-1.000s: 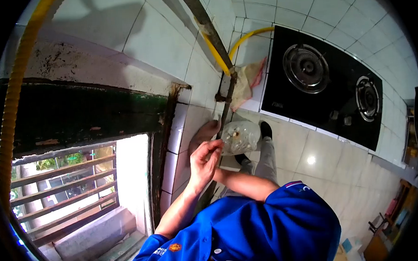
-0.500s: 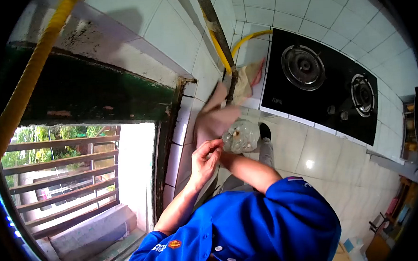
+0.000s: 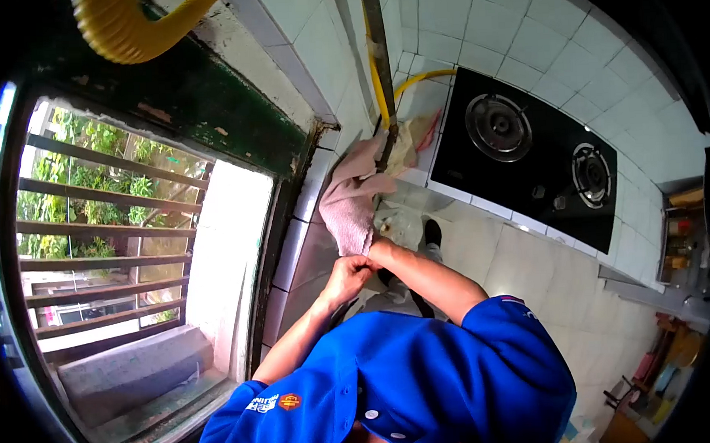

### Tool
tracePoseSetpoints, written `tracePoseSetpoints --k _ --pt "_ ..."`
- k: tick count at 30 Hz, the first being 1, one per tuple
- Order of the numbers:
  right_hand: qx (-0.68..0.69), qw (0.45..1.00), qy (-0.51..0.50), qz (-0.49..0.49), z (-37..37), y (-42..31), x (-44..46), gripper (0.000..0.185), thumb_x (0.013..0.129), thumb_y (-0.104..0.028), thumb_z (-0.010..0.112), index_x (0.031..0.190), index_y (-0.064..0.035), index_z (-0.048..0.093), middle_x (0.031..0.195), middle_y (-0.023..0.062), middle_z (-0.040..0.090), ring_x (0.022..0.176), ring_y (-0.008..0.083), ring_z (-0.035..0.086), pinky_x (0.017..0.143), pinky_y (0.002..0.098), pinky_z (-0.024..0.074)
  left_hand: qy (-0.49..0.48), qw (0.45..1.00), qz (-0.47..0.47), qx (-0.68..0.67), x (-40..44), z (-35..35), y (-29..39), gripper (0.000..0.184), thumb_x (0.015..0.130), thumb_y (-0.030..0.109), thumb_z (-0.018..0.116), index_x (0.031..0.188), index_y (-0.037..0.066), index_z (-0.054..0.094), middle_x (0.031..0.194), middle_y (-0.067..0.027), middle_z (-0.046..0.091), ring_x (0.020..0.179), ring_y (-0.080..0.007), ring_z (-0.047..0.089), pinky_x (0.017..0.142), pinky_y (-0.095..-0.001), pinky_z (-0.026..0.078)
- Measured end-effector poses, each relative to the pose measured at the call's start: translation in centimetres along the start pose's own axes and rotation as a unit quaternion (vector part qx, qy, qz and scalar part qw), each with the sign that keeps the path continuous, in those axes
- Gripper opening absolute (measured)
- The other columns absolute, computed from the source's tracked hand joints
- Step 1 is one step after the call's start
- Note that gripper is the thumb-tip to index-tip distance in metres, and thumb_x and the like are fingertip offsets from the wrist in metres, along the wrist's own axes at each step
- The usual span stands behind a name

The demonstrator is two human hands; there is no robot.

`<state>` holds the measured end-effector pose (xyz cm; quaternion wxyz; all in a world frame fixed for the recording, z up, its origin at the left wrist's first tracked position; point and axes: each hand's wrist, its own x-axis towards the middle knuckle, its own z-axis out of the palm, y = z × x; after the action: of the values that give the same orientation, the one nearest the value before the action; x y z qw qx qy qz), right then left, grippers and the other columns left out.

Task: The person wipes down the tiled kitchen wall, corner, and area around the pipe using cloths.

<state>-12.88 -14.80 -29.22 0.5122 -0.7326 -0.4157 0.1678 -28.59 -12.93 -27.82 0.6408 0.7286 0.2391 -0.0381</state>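
Note:
A pink cloth (image 3: 350, 202) hangs bunched beside the tiled wall and over the end of my right arm. My right hand (image 3: 377, 247) shows only near the wrist; its fingers are hidden by the cloth. My left hand (image 3: 349, 278) is closed at the cloth's lower edge, its fingertips pressed together close to my right wrist. Just beyond the cloth, a pale yellowish cloth with a red edge (image 3: 405, 153) lies by a dark upright pipe (image 3: 379, 58). A clear plastic bag (image 3: 403, 226) is below, near my feet, partly covered.
To the right is a black two-burner gas stove (image 3: 518, 155) on a tiled counter. A barred window (image 3: 114, 232) opens on the left. Yellow hose (image 3: 137, 33) hangs at the top left. Shelves with items (image 3: 684, 235) stand at the far right.
The pink cloth has swung up and now covers the end of my right arm. My left hand has shifted slightly down. The view has turned, bringing more of the window in.

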Motion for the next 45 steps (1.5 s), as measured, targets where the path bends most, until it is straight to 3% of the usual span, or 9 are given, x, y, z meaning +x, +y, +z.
tracePoseSetpoints --k 5,10,16,18,21,29,34,40,45 --pt "-0.232 0.969 -0.075 -0.021 -0.4 0.0 0.1 0.042 0.08 -0.025 0.057 0.105 0.0047 0.072 0.098 0.0231 0.068 0.084 0.0421 0.063 0.061 0.0514 0.0502 0.017 0.994 0.003 0.111 0.9 0.8 2.2 0.023 0.084 0.002 0.057 0.099 0.0 0.074 0.07 -0.0111 0.066 0.067 -0.0086 0.058 0.062 -0.0307 0.05" --pt "-0.5 0.847 -0.176 -0.049 0.0 1.1 -1.7 0.043 0.081 -0.025 0.056 0.106 0.0053 0.072 0.099 0.0236 0.068 0.085 0.0423 0.063 0.061 0.0515 0.0504 0.028 0.996 -0.027 0.085 0.8 1.5 0.2 0.024 0.083 0.001 0.057 0.099 0.0 0.074 0.074 -0.0093 0.069 0.07 -0.0096 0.059 0.065 -0.0296 0.05" --pt "-0.587 0.776 -0.221 -0.068 -0.1 1.7 -1.7 0.044 0.082 -0.025 0.055 0.108 0.0059 0.073 0.1 0.0242 0.069 0.085 0.0427 0.063 0.061 0.0518 0.0505 0.08 0.99 -0.115 0.027 0.6 1.3 0.6 0.02 0.082 -0.008 0.055 0.089 0.0 0.072 0.082 -0.0022 0.07 0.077 -0.0088 0.061 0.071 -0.026 0.049" --pt "-0.602 0.765 -0.22 -0.067 -0.4 2.0 -0.9 0.045 0.082 -0.025 0.054 0.108 0.0062 0.073 0.101 0.0244 0.069 0.085 0.0428 0.063 0.061 0.0518 0.0506 0.252 0.967 0.025 0.004 1.4 1.5 0.8 0.022 0.082 -0.011 0.054 0.091 -0.001 0.071 0.084 -0.0012 0.068 0.08 -0.0086 0.06 0.071 -0.0245 0.048" --pt "-0.664 0.72 -0.185 -0.082 1.2 3.9 0.4 0.039 0.081 -0.019 0.057 0.108 0.0053 0.073 0.101 0.0228 0.069 0.085 0.0375 0.064 0.06 0.0479 0.0518 0.286 0.937 0.113 0.167 2.1 0.6 4.5 0.015 0.082 -0.012 0.055 0.09 0.0 0.061 0.083 -0.0039 0.062 0.081 -0.0121 0.061 0.076 -0.0264 0.05" --pt "-0.243 0.968 -0.032 -0.052 3.6 4.6 0.6 0.039 0.081 -0.019 0.058 0.108 0.0052 0.073 0.1 0.0229 0.069 0.085 0.0373 0.064 0.061 0.0479 0.0519 0.242 0.892 0.162 0.345 6.9 1.0 8.3 0.027 0.076 0.009 0.074 0.102 0.006 0.066 0.098 -0.0119 0.062 0.097 -0.0326 0.061 0.084 -0.0403 0.048" --pt "-0.155 0.986 0.053 -0.041 4.5 7.0 3.8 0.039 0.08 -0.019 0.059 0.107 0.0052 0.073 0.1 0.0229 0.069 0.084 0.0372 0.064 0.061 0.0478 0.052 0.158 0.855 0.209 0.448 8.2 -0.3 7.0 0.033 0.074 0.01 0.074 0.106 0.01 0.07 0.105 -0.0085 0.066 0.11 -0.0334 0.059 0.088 -0.044 0.045" --pt "-0.166 0.975 0.143 0.041 1.8 13.6 15.2 0.039 0.08 -0.02 0.06 0.107 0.0052 0.073 0.099 0.0229 0.069 0.084 0.037 0.064 0.062 0.0478 0.052 0.102 0.889 0.176 0.411 13.8 -0.5 7.0 0.061 0.082 0.004 0.069 0.14 0.007 0.052 0.149 -0.0191 0.045 0.133 -0.0421 0.046 0.108 -0.0493 0.04" --pt "-0.147 0.973 0.161 0.074 2.6 13.1 11.9 0.039 0.079 -0.02 0.06 0.107 0.0051 0.073 0.099 0.023 0.069 0.084 0.0369 0.064 0.062 0.0477 0.0521 0.129 0.905 0.22 0.34 12.7 -1.1 7.0 0.029 0.085 0.001 0.062 0.113 0.002 0.07 0.111 -0.019 0.069 0.105 -0.0369 0.064 0.096 -0.0427 0.049"
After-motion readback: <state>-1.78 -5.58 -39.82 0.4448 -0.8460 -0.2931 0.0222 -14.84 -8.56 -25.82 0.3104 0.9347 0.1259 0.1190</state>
